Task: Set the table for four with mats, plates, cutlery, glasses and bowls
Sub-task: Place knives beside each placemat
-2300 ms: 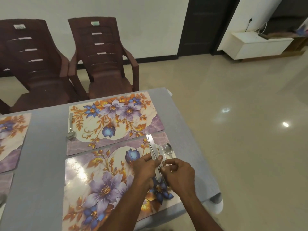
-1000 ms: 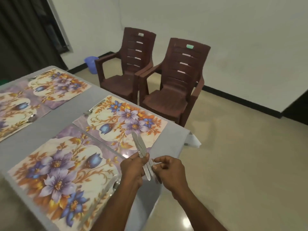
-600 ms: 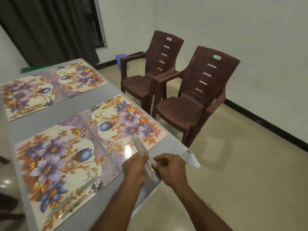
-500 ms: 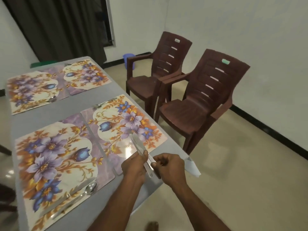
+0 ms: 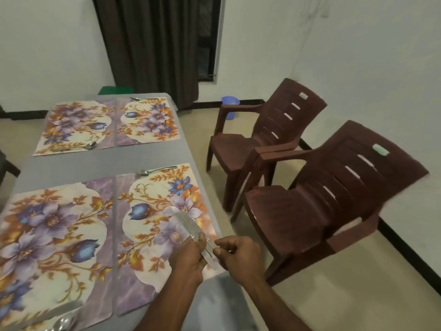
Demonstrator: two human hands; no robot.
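Several floral mats lie on the grey table (image 5: 100, 161). My left hand (image 5: 189, 259) grips a bundle of steel knives (image 5: 188, 222), blades pointing away over the near right mat (image 5: 152, 225). My right hand (image 5: 241, 255) pinches the handle end of the same knives (image 5: 211, 255). A spoon (image 5: 155, 170) lies along that mat's far edge. The near left mat (image 5: 52, 237) carries a spoon (image 5: 63, 322) and a knife (image 5: 57, 309) at its near edge. The far left mat (image 5: 71, 125) has a spoon (image 5: 89, 146). The far right mat (image 5: 148, 121) has a spoon (image 5: 140, 98).
Two dark brown plastic chairs (image 5: 267, 132) (image 5: 334, 199) stand close to the table's right side. A blue plastic jug (image 5: 229, 106) sits on the floor by the wall. A dark curtain (image 5: 152, 44) hangs behind the table's far end. Something green (image 5: 114, 90) lies behind the table.
My view has swung left around the table's corner, bringing all the mats and the curtain into sight. Both hands have kept hold of the knives, carrying them over the near right mat.
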